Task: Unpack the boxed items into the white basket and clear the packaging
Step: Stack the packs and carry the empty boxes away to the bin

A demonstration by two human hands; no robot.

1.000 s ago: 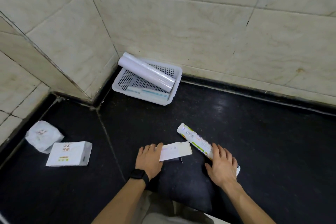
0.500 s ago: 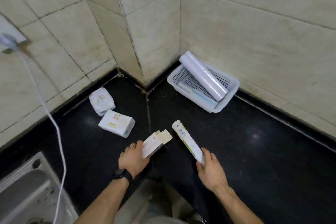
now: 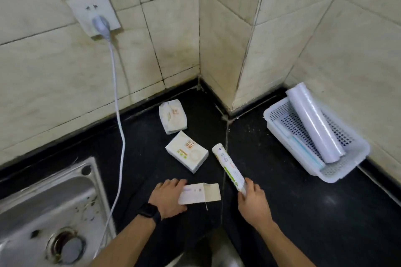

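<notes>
Right now the tube (image 3: 229,167) is in your right hand (image 3: 252,202): your fingers (image 3: 250,186) are curled round its near, flat end, and the capped end points away from you and to the left. Its long axis runs slantwise, far-left to near-right. You can't tell from this view whether the far end rests on the tabletop (image 3: 303,212) or hangs just above it.

Your left hand (image 3: 168,198) grips the opened carton (image 3: 199,196) by its left end, flap open toward the tube. The carton looks empty, so treat it as packaging to clear.

The basket (image 3: 347,169) sits against the wall, to the right of the tube and a little farther from you, well apart from both hands. Your right hand is the nearer one, so the tube should probably travel that way. A roll (image 3: 314,123) already lies slantwise in the basket, one end propped on the far rim, with a flat pack (image 3: 303,147) beside it. Their slant roughly matches the tube's, so you likely need little turning of the wrist, only a carry to the right and a drop into the free strip.

Two tissue packs (image 3: 186,154) lie beyond your left hand, near the corner. Farther left, a steel sink (image 3: 43,212) sits in the tabletop, and a cable (image 3: 118,115) hangs from a wall socket (image 3: 93,17) down past the sink's rim.
</notes>
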